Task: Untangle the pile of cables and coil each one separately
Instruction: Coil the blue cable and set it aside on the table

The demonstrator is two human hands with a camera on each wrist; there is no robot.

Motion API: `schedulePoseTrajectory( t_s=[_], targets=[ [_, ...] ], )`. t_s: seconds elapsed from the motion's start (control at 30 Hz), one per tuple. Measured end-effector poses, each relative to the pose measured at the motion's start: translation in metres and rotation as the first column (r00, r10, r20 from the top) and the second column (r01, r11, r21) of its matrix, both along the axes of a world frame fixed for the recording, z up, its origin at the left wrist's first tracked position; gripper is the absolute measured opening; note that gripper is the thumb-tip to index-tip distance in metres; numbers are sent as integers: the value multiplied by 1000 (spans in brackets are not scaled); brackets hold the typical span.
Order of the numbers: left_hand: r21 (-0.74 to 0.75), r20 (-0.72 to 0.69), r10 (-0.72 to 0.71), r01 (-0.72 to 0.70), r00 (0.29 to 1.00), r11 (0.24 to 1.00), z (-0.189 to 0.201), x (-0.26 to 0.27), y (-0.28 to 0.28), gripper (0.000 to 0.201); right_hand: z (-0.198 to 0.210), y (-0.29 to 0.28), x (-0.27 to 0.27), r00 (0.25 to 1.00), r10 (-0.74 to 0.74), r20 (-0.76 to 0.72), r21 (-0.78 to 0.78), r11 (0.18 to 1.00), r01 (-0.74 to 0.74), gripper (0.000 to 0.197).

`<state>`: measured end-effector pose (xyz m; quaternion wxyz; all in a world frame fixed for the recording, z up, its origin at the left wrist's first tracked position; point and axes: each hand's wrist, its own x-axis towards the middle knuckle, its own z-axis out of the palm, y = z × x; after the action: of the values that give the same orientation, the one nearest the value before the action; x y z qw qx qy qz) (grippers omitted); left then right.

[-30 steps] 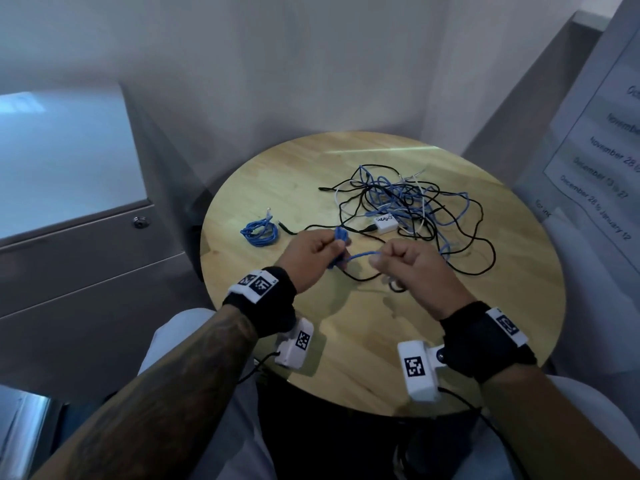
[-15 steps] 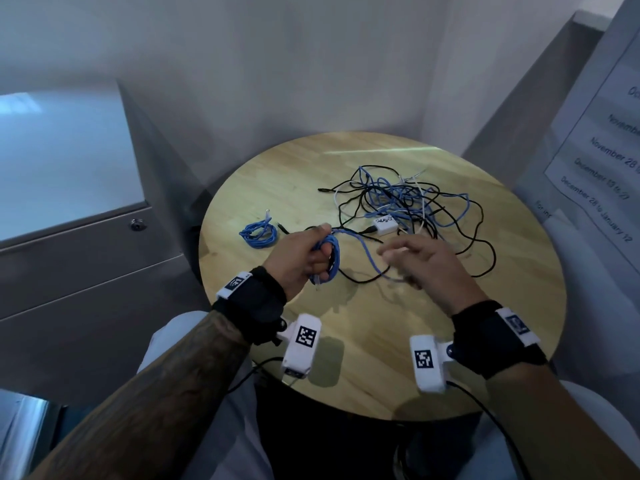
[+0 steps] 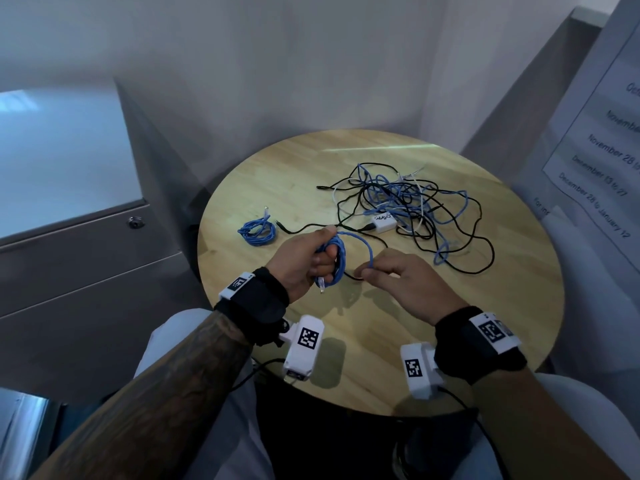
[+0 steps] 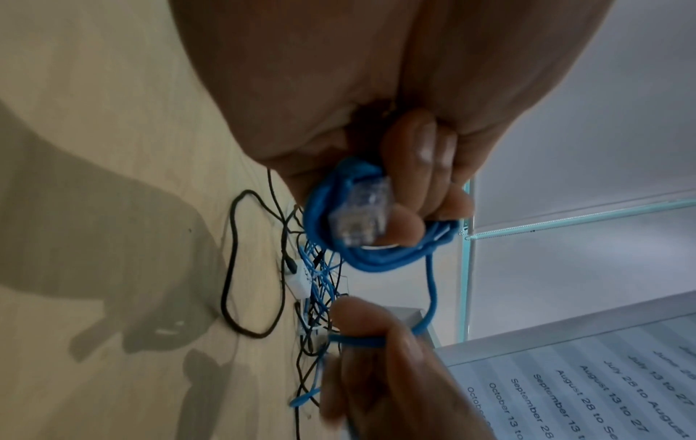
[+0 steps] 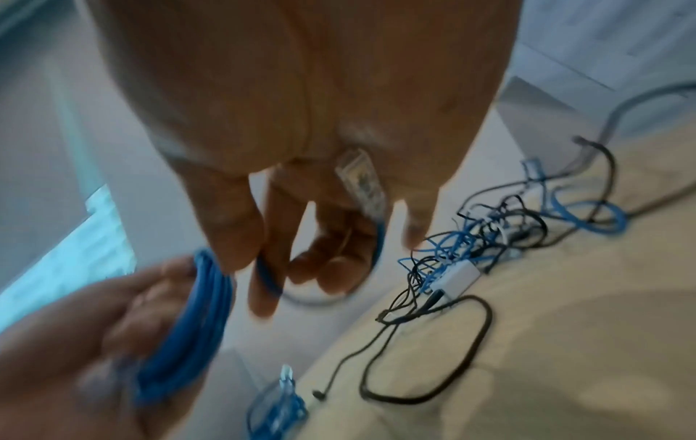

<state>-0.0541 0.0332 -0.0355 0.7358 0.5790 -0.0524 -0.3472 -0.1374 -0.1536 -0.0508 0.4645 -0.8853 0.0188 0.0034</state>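
Cable tangle (image 3: 412,209) beyond hands; bare table (image 3: 363,358) nearer.

- The right wrist view is smeared with motion blur; the left hand (image 5: 94,321) and the blue coil (image 5: 196,315) in it lack sharp outlines.
- In the tangled pile (image 3: 412,209) near the surface's far edge, single strands cannot be followed.
- The notice (image 3: 602,161) is cut off by the head view's right edge.

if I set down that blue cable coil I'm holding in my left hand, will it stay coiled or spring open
Likely to loosen somewhat: the blue cable coil shows no tie, only the left hand gripping its loops. The finished blue coil lying on the table has kept its loops, so it probably will not fully unwind. It looks floppy.
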Motion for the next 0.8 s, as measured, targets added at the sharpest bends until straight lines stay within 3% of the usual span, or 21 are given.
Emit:
schedulePoseTrajectory(
  t_s=[0.07,0.17,0.33,0.53,0.57,0.63,0.7,0.77,0.8],
  targets=[
    [2,1,4,-4,1000,1000,-1,1,1,45,2,-5,-1,996,52,-75,10,999,-51,17],
    [8,20,-15,15,1000,1000,-4,-1,0,45,-6,-12,0,995,85,-53,-239,966,-95,17],
    [-4,18,-27,27,999,1000,-6,0,-1,44,-7,-10,1,999,-2,53,-380,925,22,19],
    [-26,-10,-42,41,999,999,-5,-2,-1,44,-9,-5,0,997,-65,42,-327,942,75,16],
    [-41,-21,-46,45,999,998,-4,-2,-1,44,-9,-3,0,996,-81,35,-256,963,87,17],
    [-79,-54,-59,55,997,995,-4,-1,-1,44,-9,5,0,985,-174,18,75,982,172,20],
    [-116,-92,-79,68,993,991,-4,0,-1,44,-8,13,3,965,-261,-37,407,878,253,23],
    [-165,-129,-88,66,988,984,-5,-1,0,44,-7,18,3,966,-246,-75,535,808,247,21],
    [-188,-145,-94,65,985,980,-5,-1,0,44,-6,21,2,976,-202,-86,524,824,217,20]
  ],
)
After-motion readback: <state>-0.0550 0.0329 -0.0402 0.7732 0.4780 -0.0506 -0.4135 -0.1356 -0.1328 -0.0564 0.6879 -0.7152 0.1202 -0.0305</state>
